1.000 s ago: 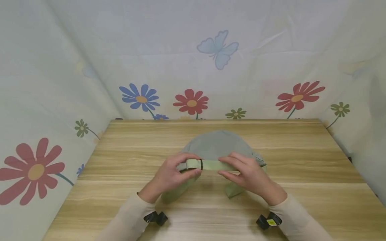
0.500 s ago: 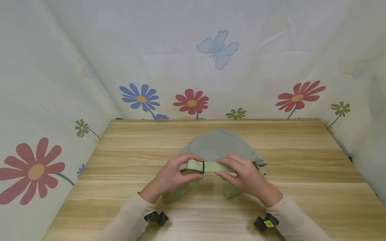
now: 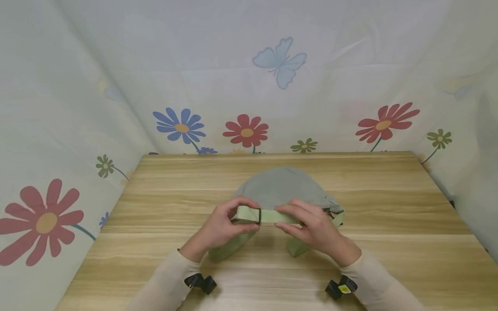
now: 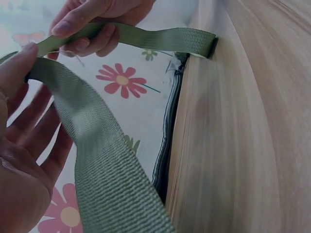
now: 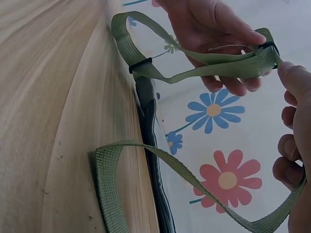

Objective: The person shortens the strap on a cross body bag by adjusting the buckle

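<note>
A grey-green half-round bag (image 3: 285,185) lies on the wooden table, its light green webbing strap lifted in front of it. My left hand (image 3: 225,222) pinches the strap (image 3: 248,214) between thumb and fingers, right by a black slider buckle (image 3: 259,216). Just to the right, my right hand (image 3: 317,226) holds the same strap with thumb and fingertips. In the right wrist view the buckle (image 5: 268,47) sits between both hands' fingertips, and a loop of strap (image 5: 218,70) runs back from it. A second black fitting (image 5: 141,64) joins that loop to the bag's edge.
A slack length of strap (image 5: 194,179) hangs from the right hand toward the table (image 3: 163,185). Behind and to the left stands a white cloth backdrop (image 3: 194,65) printed with flowers. Black wrist cameras (image 3: 200,283) sit on both sleeves.
My right hand has slid a little left, nearer the left hand, and more of the strap shows at the bag's right corner. The bag stays in place.
</note>
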`<state>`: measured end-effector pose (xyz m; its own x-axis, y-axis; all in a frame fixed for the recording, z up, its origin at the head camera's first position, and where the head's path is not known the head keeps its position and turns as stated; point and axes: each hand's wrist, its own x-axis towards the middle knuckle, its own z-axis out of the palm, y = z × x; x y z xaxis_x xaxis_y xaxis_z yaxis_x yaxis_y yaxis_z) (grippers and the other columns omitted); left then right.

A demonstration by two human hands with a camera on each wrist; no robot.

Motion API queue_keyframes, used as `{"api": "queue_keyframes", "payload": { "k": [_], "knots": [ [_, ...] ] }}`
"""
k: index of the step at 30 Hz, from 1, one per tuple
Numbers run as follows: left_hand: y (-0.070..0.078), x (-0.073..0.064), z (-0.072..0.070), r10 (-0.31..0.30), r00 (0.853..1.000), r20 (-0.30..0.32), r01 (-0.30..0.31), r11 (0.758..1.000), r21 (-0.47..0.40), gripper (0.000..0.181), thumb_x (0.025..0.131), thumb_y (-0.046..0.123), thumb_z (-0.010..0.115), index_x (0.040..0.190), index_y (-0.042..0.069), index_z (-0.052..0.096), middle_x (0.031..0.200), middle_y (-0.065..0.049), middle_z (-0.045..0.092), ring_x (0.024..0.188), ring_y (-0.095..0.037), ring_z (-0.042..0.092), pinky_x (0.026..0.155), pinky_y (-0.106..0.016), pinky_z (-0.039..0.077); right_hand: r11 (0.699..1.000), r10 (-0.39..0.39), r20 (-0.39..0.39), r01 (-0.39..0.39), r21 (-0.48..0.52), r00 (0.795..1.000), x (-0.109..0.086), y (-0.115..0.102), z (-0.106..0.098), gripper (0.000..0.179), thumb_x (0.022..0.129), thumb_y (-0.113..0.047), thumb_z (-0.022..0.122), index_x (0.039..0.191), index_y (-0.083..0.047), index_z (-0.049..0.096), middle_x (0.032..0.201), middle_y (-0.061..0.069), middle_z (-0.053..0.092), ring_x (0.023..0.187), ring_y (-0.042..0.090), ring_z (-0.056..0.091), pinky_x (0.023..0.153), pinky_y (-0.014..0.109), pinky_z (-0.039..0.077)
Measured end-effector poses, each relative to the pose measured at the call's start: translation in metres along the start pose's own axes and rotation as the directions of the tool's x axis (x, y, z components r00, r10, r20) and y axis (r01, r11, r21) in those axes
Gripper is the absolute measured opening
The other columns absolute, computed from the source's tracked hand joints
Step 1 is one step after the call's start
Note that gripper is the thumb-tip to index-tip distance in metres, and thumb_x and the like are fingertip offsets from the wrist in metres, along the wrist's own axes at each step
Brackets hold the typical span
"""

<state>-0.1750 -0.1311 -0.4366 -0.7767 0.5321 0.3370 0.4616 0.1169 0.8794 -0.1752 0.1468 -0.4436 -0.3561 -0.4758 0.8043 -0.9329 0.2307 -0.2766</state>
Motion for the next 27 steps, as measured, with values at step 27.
{"api": "queue_keyframes", "payload": {
  "k": [27],
  "knots": [
    [-0.0028, 0.0069, 0.0095, 0.081, 0.996, 0.033, -0.082, 0.996, 0.030, 0.031, 0.094, 0.001, 0.083, 0.122, 0.006, 0.072, 0.118, -0.013, 0.076, 0.110, -0.008, 0.069, 0.096, -0.031, 0.062, 0.996, 0.086, 0.003, -0.086, 0.004, 0.996, 0.0034, -0.0039, 0.0087, 0.042, 0.105, -0.041, 0.068, 0.120, -0.003, 0.077, 0.092, 0.001, 0.071, 0.066, 0.004, 0.051, 0.058, 0.012, 0.042]
  ]
}}
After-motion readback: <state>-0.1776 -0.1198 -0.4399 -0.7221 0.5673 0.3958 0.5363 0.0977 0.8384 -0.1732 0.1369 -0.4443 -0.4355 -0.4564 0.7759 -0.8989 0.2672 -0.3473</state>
